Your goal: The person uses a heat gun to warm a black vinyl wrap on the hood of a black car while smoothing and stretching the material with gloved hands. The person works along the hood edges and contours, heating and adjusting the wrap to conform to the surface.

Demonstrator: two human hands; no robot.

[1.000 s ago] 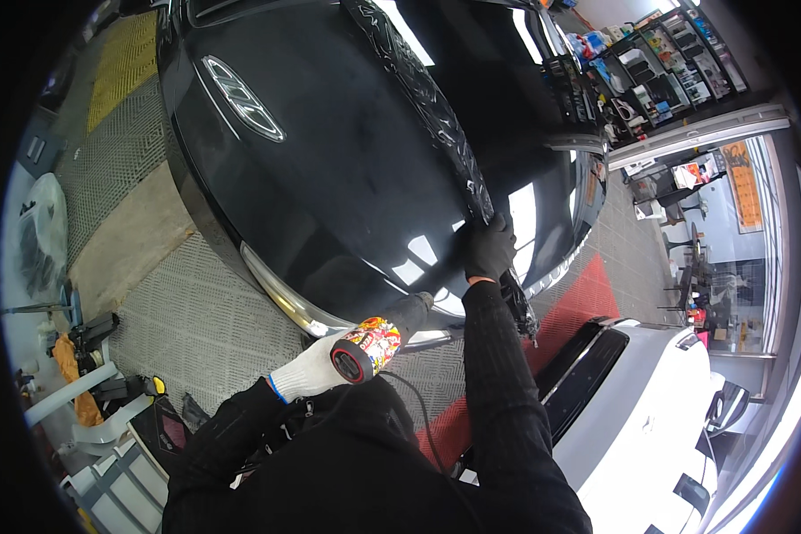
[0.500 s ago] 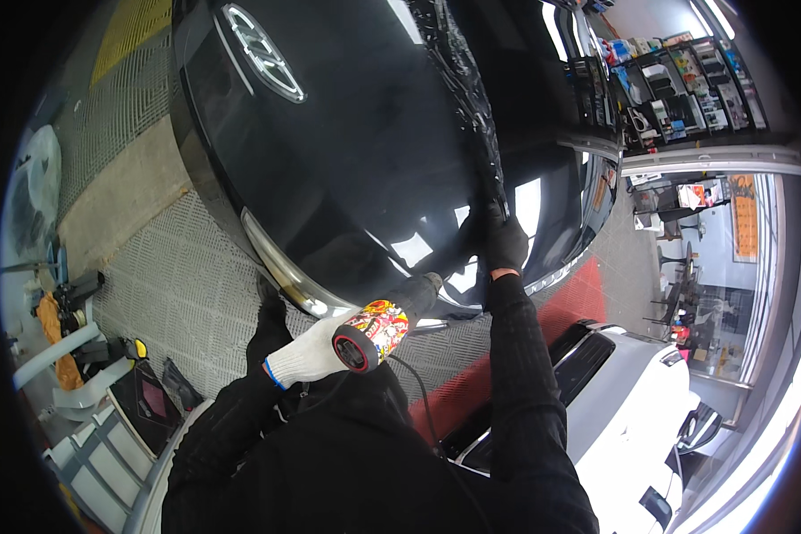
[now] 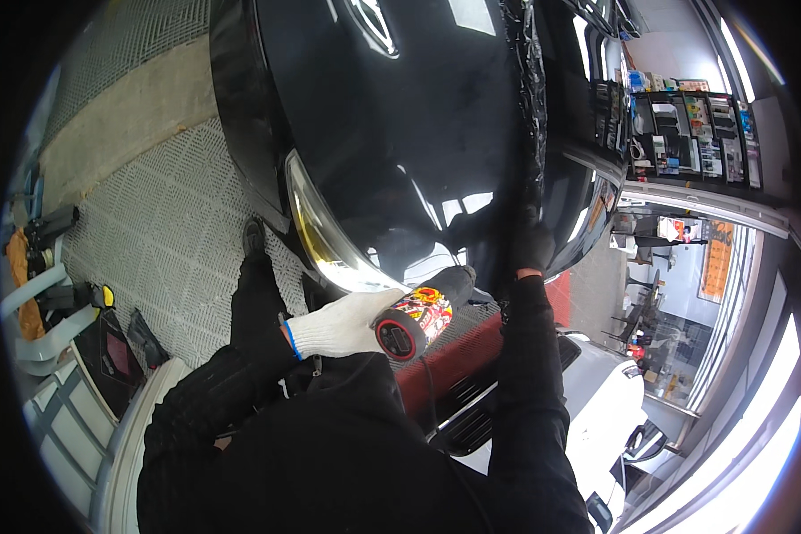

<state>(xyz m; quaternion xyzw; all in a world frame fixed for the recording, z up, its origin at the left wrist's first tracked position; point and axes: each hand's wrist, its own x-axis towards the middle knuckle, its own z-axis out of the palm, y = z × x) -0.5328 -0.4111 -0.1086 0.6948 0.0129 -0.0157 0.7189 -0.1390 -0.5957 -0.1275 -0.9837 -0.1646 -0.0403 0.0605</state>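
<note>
My left hand [image 3: 347,322] wears a white knit glove and grips a heat gun [image 3: 415,323] with a colourful sticker-covered barrel, red-rimmed back and dark nozzle, held over the front corner of a black car [image 3: 383,125], near its headlight [image 3: 320,222]. My right hand [image 3: 532,249], in a black glove, is closed on the crumpled strip of dark film [image 3: 531,98] that runs along the car's bodywork; its fingers are partly hidden in shadow. A cord hangs down from the heat gun.
A white car [image 3: 587,418] stands at lower right, with shelving [image 3: 694,133] and a glazed doorway [image 3: 730,311] beyond. Panels and parts [image 3: 44,311] lean at the left. My foot [image 3: 254,236] is on the grey grid flooring [image 3: 151,214], beside a red section [image 3: 556,298].
My view has swung, so the car sits further right. The heat gun has moved up and right, still held. My right hand stays on the strip. My left foot has come into sight.
</note>
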